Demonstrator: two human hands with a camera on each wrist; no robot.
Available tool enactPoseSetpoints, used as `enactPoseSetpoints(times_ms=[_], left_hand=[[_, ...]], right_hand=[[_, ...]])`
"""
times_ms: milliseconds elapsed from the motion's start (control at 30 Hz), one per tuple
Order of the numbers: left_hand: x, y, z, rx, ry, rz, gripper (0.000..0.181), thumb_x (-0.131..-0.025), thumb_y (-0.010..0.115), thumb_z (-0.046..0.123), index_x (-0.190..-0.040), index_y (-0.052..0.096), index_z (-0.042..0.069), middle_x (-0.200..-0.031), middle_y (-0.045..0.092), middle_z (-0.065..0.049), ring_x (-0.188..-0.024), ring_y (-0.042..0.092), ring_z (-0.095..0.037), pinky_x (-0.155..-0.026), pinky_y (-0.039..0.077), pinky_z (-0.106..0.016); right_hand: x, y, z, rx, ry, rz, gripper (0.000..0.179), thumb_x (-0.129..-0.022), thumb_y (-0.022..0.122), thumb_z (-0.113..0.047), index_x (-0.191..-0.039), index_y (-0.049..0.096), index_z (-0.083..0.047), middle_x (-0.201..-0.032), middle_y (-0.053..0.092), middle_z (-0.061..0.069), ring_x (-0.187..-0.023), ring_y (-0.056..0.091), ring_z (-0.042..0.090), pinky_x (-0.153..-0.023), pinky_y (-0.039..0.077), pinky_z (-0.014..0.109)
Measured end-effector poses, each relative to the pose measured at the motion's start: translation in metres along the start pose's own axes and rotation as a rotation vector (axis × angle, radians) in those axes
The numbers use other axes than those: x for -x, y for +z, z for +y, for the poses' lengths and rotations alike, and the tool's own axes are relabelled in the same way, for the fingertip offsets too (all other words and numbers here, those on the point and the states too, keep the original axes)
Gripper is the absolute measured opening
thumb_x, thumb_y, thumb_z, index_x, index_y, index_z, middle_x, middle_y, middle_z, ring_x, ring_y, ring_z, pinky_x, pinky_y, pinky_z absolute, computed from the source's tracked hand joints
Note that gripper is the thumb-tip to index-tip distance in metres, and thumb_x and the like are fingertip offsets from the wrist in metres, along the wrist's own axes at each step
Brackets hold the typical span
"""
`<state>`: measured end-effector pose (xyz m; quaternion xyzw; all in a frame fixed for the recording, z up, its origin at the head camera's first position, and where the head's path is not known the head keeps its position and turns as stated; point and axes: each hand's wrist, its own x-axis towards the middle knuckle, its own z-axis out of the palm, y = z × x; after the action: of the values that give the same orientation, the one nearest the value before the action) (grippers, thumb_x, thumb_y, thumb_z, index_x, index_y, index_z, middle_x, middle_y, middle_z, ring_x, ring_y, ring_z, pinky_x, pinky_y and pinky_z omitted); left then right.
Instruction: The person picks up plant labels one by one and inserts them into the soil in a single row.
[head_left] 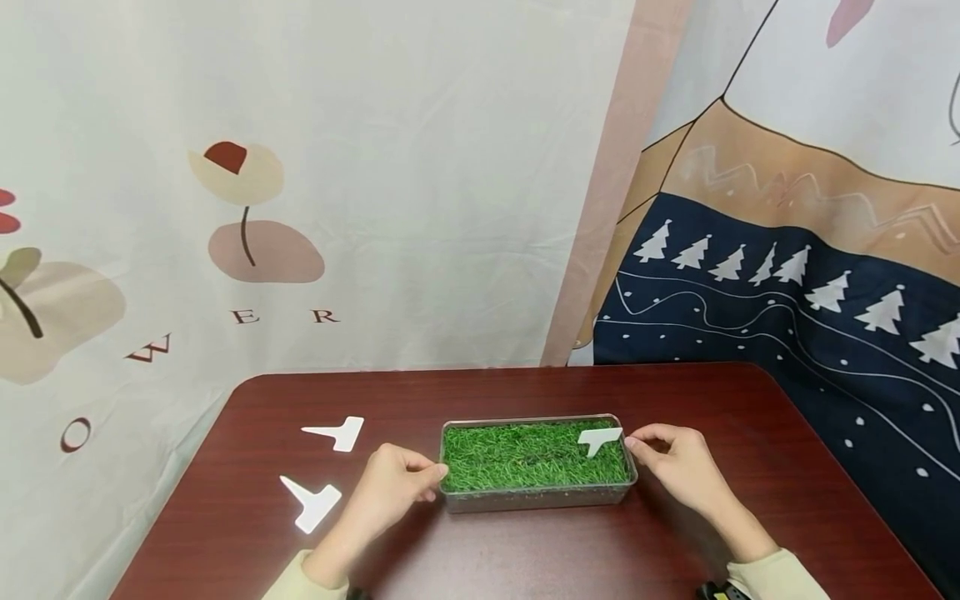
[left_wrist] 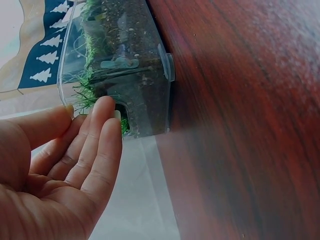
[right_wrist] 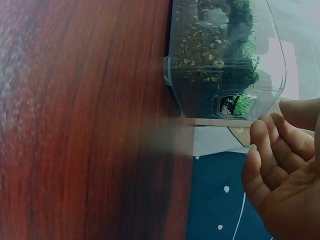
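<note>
A clear plastic planter box filled with soil and short green grass sits on the table. My left hand pinches the rim at its left end, thumb on top; in the left wrist view the other fingers lie curved by the end wall. At the opposite end my right hand holds the rim between thumb and fingertips. Stuck in the grass near that end is a white T-shaped plant label. Two similar labels lie left of the box, one farther back and one nearer.
The dark red wooden table has rounded back corners. Directly behind it hangs a pale printed curtain, with a navy tree-patterned cloth on the right.
</note>
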<state>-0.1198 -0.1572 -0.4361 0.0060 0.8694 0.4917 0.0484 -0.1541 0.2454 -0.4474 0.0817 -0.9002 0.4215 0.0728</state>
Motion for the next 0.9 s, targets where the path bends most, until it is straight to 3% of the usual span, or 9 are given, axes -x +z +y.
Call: enactPoseSetpoints(times_ms=[167, 433, 767, 900], left_hand=[[0.001, -0.001, 0.002, -0.004, 0.004, 0.005, 0.015, -0.091, 0.081, 0.019, -0.079, 0.082, 0.009, -0.066, 0.073, -0.004, -0.064, 0.072, -0.023, -0.067, 0.057, -0.034], [0.001, 0.002, 0.0, -0.008, 0.018, 0.01, 0.014, -0.091, 0.081, 0.019, -0.082, 0.082, 0.009, -0.067, 0.073, -0.004, -0.065, 0.072, -0.021, -0.069, 0.057, -0.036], [0.004, 0.0, -0.003, -0.137, 0.105, 0.04, 0.011, -0.094, 0.078, 0.02, -0.084, 0.083, 0.017, -0.074, 0.074, 0.005, -0.066, 0.062, -0.008, -0.068, 0.053, -0.027], [0.007, -0.007, -0.002, -0.204, 0.174, 0.085, 0.006, -0.093, 0.08, 0.02, -0.088, 0.083, 0.018, -0.086, 0.077, 0.009, -0.076, 0.068, -0.009, -0.076, 0.058, -0.03]], right_hand=[[0.001, 0.0, 0.0, -0.028, 0.048, -0.018, 0.009, -0.095, 0.078, -0.014, -0.096, 0.081, -0.006, -0.083, 0.077, 0.001, -0.068, 0.07, 0.01, -0.06, 0.053, 0.026], [0.004, 0.0, 0.002, 0.022, 0.055, -0.033, 0.009, -0.096, 0.077, -0.016, -0.095, 0.082, -0.009, -0.07, 0.07, -0.006, -0.064, 0.064, 0.007, -0.063, 0.05, 0.025], [0.006, 0.002, 0.001, -0.033, 0.114, -0.059, 0.013, -0.098, 0.076, -0.019, -0.097, 0.081, -0.007, -0.071, 0.068, -0.003, -0.064, 0.059, 0.01, -0.055, 0.042, 0.026], [0.006, 0.004, 0.003, -0.064, 0.118, -0.049, 0.014, -0.098, 0.076, -0.019, -0.097, 0.081, -0.006, -0.073, 0.069, -0.001, -0.064, 0.06, 0.011, -0.05, 0.04, 0.026]])
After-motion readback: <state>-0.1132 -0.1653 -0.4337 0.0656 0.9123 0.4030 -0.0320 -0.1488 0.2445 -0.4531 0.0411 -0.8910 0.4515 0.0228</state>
